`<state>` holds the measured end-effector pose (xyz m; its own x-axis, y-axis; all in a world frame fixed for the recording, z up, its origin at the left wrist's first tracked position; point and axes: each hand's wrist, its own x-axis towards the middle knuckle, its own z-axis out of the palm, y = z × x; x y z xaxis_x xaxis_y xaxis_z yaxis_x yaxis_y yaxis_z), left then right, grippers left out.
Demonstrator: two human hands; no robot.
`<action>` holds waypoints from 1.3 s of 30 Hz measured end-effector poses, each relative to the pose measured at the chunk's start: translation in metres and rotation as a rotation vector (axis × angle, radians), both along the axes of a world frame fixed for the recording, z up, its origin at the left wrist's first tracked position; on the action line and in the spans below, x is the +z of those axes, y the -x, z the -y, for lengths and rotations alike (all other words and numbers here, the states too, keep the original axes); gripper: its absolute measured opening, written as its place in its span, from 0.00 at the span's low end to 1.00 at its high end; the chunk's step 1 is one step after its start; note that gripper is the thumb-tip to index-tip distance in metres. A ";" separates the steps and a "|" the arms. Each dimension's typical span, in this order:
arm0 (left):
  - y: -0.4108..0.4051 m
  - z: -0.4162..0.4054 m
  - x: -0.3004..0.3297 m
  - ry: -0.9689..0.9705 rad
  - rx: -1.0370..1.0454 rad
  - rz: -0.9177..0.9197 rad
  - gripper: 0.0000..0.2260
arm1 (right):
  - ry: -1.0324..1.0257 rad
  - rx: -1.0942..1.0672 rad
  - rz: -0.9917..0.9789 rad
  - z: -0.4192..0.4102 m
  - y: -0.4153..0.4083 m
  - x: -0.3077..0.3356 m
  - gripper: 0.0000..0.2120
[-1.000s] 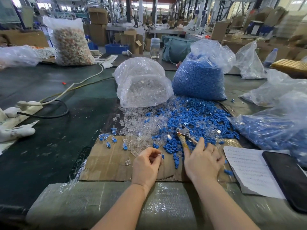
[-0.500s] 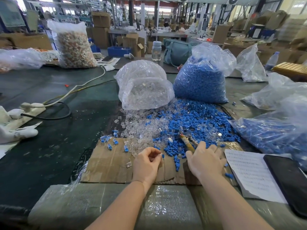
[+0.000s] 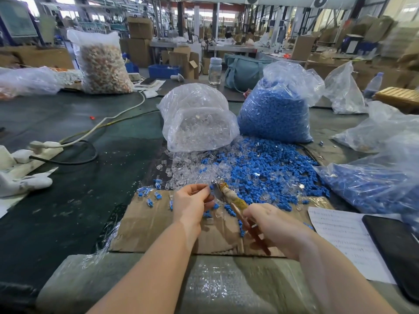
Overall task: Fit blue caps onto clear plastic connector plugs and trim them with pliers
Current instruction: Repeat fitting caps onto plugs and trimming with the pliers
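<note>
Head view. Pliers (image 3: 229,196) gripped in right hand (image 3: 272,225), fingers curled round the taped handles, nose pointing up-left toward left hand (image 3: 192,202). Left hand's fingers curled, fingertips pinched together just beside the pliers' nose; what they pinch is too small to tell. Both hands over cardboard sheet (image 3: 147,227). Loose blue caps (image 3: 267,168) heaped beyond the hands, mixed with clear plugs (image 3: 188,168) to their left. Capped pieces (image 3: 147,193) scattered at cardboard's far-left edge. Bag of clear plugs (image 3: 197,123) and bag of blue caps (image 3: 274,114) stand behind the heap.
</note>
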<state>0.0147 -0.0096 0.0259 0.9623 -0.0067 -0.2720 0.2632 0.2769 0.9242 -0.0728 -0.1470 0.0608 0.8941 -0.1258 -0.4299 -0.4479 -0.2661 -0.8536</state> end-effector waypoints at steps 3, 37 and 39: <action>-0.002 -0.001 0.004 -0.005 0.012 0.026 0.05 | -0.092 0.013 -0.033 0.001 -0.001 0.002 0.06; 0.004 -0.003 0.027 -0.045 -0.035 -0.111 0.03 | 0.055 0.250 -0.023 -0.001 0.003 0.006 0.27; 0.003 -0.003 0.026 -0.054 -0.030 -0.107 0.03 | 0.087 0.244 -0.009 -0.002 0.003 0.005 0.24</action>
